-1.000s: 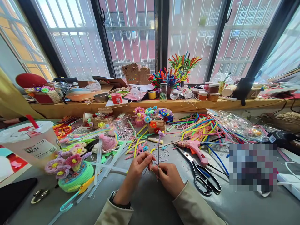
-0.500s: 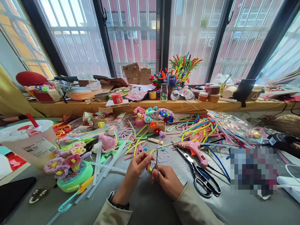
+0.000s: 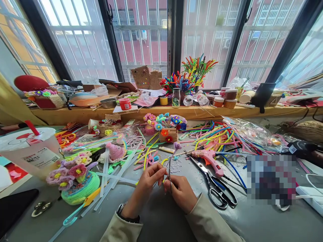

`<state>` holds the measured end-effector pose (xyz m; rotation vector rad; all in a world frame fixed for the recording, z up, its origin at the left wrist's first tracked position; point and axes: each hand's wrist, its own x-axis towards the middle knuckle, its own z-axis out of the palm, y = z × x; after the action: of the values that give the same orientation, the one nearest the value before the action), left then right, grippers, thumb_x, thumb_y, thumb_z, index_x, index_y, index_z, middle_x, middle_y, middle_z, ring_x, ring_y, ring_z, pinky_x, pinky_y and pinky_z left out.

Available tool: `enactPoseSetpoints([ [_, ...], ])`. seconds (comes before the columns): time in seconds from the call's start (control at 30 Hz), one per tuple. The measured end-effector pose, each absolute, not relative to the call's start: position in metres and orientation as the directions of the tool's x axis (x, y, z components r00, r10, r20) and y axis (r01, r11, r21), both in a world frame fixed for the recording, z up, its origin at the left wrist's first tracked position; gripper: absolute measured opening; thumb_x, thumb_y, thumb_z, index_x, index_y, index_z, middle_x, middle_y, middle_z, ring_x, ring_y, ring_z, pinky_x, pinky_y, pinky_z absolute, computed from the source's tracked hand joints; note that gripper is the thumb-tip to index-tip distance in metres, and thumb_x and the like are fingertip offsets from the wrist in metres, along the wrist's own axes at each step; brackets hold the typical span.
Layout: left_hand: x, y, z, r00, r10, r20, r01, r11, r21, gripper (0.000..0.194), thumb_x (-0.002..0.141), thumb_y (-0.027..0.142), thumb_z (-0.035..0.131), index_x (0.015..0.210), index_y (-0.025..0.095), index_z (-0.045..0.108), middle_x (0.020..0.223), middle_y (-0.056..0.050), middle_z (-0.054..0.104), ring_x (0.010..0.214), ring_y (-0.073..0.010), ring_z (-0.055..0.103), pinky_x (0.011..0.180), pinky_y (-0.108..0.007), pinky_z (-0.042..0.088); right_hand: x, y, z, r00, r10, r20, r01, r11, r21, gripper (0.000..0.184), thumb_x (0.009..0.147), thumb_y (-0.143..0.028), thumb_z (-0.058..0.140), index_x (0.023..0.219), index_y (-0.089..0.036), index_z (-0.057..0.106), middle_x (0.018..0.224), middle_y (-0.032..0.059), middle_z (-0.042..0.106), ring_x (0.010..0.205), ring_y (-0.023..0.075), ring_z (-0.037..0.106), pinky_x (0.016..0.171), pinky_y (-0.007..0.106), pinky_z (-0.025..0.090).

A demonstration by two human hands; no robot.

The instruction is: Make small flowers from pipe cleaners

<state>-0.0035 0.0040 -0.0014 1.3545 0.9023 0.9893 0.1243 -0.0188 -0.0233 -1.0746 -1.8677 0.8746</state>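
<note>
Both forearms reach in from the near side and angle toward each other, nearer the person than the pink glue gun [image 3: 209, 161] and to its left. The left hand [image 3: 154, 174], farther from the glue gun, has its fingers bent, with thumb and index drawn into a pinch, and a dark band [image 3: 130, 218] circles the left wrist. The right hand [image 3: 180, 188], between the left hand and the glue gun, is curled, thumb against bent fingers. The fingertips of both hands sit close together, and pale sleeves cover both forearms
</note>
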Motion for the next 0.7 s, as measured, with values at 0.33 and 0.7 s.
enactPoseSetpoints([
  [0.33,0.0007,0.0020,-0.0019,0.346,0.938,-0.013,-0.121,0.058,0.991,0.024,0.069,0.036,0.051,0.059,0.014,0.046,0.041,0.007,0.035,0.037,-0.0033,0.026,0.039,-0.018,0.018,0.1239,-0.0163,-0.0249,-0.197,0.944,0.265,0.435,0.326,-0.839,0.059,0.072,-0.061,0.027,0.044,-0.014,0.048,0.040,-0.0018,0.040,0.041,0.0069,0.036,0.044,0.019,0.027],
  [0.7,-0.0005,0.0015,-0.0017,0.417,0.904,-0.095,-0.123,0.160,0.979,0.029,0.066,0.042,0.053,0.059,0.015,0.044,0.045,0.008,0.028,0.037,-0.0018,0.016,0.037,-0.019,0.010,0.1232,-0.0199,-0.0230,-0.262,0.927,0.270,0.384,0.357,-0.851,0.058,0.073,-0.061,0.022,0.046,-0.013,0.043,0.045,-0.0025,0.035,0.044,0.0064,0.031,0.043,0.019,0.024],
])
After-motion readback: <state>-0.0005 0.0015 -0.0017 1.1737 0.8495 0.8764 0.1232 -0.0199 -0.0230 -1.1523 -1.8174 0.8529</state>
